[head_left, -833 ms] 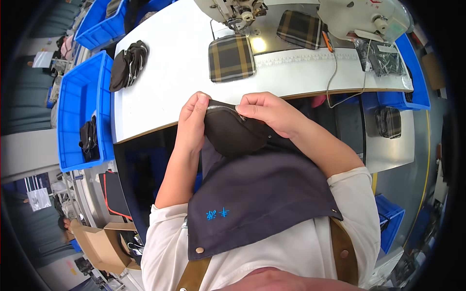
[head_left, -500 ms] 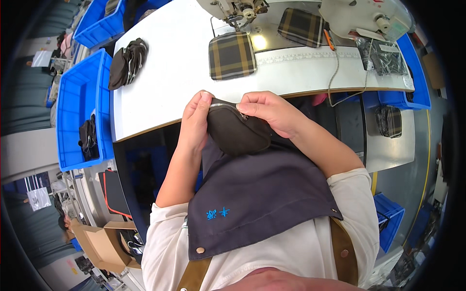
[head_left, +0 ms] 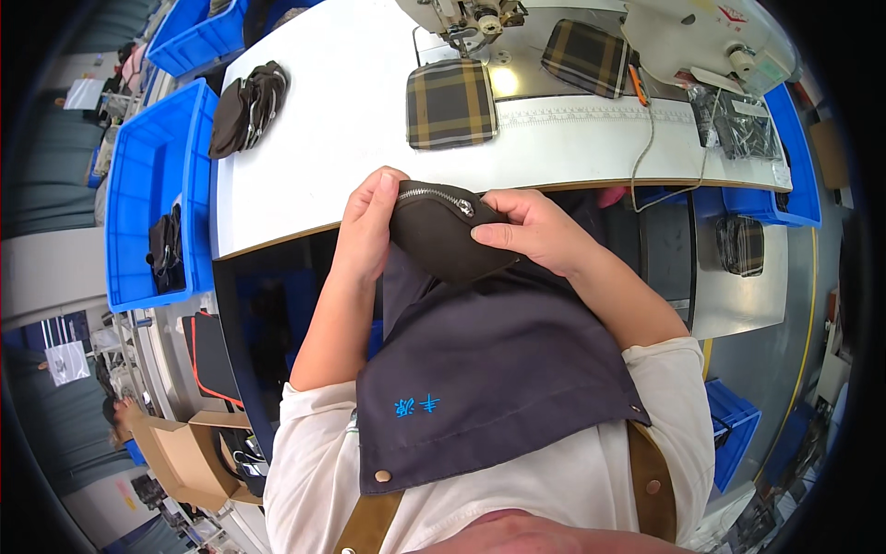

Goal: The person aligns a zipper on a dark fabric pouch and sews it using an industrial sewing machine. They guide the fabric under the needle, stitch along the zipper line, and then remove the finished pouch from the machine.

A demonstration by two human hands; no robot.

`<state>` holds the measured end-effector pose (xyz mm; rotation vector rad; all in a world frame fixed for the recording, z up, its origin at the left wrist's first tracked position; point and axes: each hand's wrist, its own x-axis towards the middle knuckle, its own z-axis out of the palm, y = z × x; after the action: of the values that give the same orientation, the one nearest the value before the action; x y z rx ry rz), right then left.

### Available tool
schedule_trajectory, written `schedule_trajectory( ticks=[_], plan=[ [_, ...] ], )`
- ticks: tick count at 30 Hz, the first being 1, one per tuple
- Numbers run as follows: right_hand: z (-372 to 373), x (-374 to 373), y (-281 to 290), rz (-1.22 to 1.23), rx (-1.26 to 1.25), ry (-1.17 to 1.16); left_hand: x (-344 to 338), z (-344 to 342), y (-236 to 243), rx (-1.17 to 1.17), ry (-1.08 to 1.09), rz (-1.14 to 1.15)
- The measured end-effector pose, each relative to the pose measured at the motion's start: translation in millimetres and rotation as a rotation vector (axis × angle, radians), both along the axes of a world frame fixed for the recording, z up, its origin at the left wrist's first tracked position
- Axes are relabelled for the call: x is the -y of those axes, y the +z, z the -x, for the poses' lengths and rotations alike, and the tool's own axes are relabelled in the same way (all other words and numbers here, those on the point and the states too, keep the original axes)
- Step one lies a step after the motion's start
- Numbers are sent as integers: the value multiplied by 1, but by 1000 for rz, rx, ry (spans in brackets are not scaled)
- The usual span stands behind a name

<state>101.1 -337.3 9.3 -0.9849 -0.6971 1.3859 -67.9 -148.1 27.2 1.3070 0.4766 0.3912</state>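
Between my hands, in front of the table edge, is a small dark brown zip pouch (head_left: 441, 235). A silver zipper runs along its upper edge, with the metal slider (head_left: 466, 207) at the right end. My left hand (head_left: 371, 222) pinches the pouch's upper left corner, thumb on the near face. My right hand (head_left: 531, 231) grips its right side below the slider, thumb on top and fingers behind, partly hidden. Past the pouch, a plaid fabric piece (head_left: 451, 103) in dark brown and tan lies by the sewing machine (head_left: 471, 23).
A pile of dark pouches (head_left: 247, 109) lies at the white table's (head_left: 323, 138) left end, beside a blue crate (head_left: 152, 198). Another plaid piece (head_left: 584, 57), an orange-handled tool (head_left: 639, 85) and plastic-wrapped items (head_left: 738, 125) are at the right. A cord (head_left: 637, 171) hangs over the table edge.
My right hand has left the zipper slider and moved down to the pouch's right side. The pouch is turned slightly, showing more of the zipper. The view has shifted a little.
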Motion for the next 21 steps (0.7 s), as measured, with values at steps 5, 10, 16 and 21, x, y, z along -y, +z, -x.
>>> schedule_trajectory(
  ticks=[5,10,16,21],
  plan=[
    [-3,0,1,-51,271,-4,-3,-3,15,-72,-355,-205],
    [-4,0,11,-72,432,-35,11,-14,33,-216,-460,-209],
    [-6,4,9,-179,423,-135,12,-12,34,-211,-428,-108],
    [-14,7,16,-278,313,-247,1,0,20,-103,-329,19]
  ],
)
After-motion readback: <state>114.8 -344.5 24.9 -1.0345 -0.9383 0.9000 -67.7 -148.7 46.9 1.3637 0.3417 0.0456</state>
